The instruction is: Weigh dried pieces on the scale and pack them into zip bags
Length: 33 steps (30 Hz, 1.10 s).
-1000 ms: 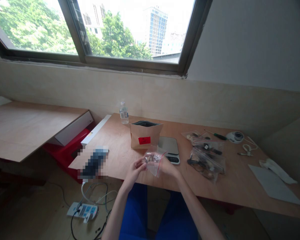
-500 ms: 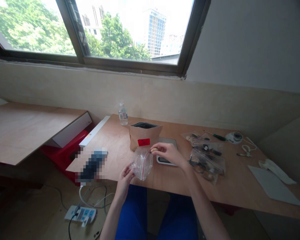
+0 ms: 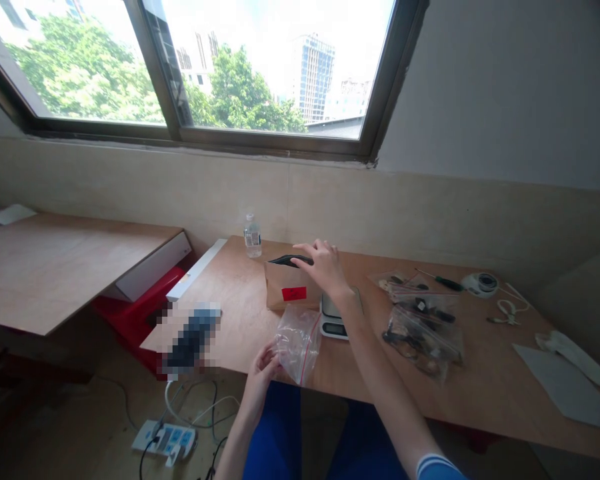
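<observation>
In the head view my left hand [image 3: 264,368] pinches the left edge of a clear zip-lock bag [image 3: 296,340] with a red seal line, low over the table's front edge. My right hand [image 3: 322,265] hovers at the mouth of a standing brown paper bag [image 3: 276,292], thumb and fingers spread apart with nothing visible between them. That paper bag has a dark lining and a red label [image 3: 294,293]; its contents are hidden. Beneath my right forearm lies a small digital kitchen scale [image 3: 335,329], partly covered.
Several filled zip-lock bags [image 3: 423,333] lie to the right, with a screwdriver [image 3: 446,283], a white dome camera [image 3: 480,285] and a grey sheet [image 3: 565,383] beyond. A water bottle [image 3: 253,239] stands at the back left. A power strip [image 3: 165,440] sits on the floor.
My right hand has left the zip-lock bag and risen to the paper bag's mouth; the small brown piece it pinched is no longer visible. The zip-lock bag now hangs flatter from my left hand.
</observation>
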### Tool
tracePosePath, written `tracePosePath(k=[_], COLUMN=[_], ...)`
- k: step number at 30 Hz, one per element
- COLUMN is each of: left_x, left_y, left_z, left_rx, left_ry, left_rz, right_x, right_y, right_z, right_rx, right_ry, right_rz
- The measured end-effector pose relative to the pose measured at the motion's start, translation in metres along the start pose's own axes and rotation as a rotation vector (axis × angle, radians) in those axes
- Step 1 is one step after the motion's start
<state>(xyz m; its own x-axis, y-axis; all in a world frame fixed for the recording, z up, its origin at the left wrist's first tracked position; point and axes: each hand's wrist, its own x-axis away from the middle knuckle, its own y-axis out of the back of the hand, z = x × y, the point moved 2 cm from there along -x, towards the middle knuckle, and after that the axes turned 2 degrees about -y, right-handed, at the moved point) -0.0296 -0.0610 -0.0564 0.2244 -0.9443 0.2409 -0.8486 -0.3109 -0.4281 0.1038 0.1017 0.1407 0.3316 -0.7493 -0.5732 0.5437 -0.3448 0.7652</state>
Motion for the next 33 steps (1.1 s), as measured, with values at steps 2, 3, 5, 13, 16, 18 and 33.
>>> tracePosePath(k=[2,3,5,13,16,18,33], left_x=[0.001,0.001,0.001,0.005,0.007,0.007,0.008], left_y=[0.0,0.0,-0.001,-0.019,-0.021,-0.017,-0.045], left_z=[0.001,0.001,0.002,0.001,-0.002,-0.005,0.008], left_rx=[-0.002,-0.003,-0.006,-0.032,-0.075,-0.131,-0.369], left_ry=[0.006,0.004,-0.011,-0.103,-0.096,-0.085,-0.101], left_rz=[0.002,0.004,0.01,0.096,0.129,0.149,0.1], right_x=[0.01,0.017,0.037,0.146,0.154,0.151,0.178], right_y=[0.007,0.01,0.012,-0.052,-0.061,-0.058,-0.066], right_z=[-0.001,-0.002,-0.005,-0.025,-0.034,-0.042,-0.012], right_rx=[-0.034,-0.067,-0.16,-0.667,-0.977,-1.032,-0.699], right_ry=[-0.009,-0.028,-0.117,-0.725,-0.789,-0.83,-0.612], right_rz=[-0.076,-0.12,-0.21,-0.028,0.07,0.001,0.0])
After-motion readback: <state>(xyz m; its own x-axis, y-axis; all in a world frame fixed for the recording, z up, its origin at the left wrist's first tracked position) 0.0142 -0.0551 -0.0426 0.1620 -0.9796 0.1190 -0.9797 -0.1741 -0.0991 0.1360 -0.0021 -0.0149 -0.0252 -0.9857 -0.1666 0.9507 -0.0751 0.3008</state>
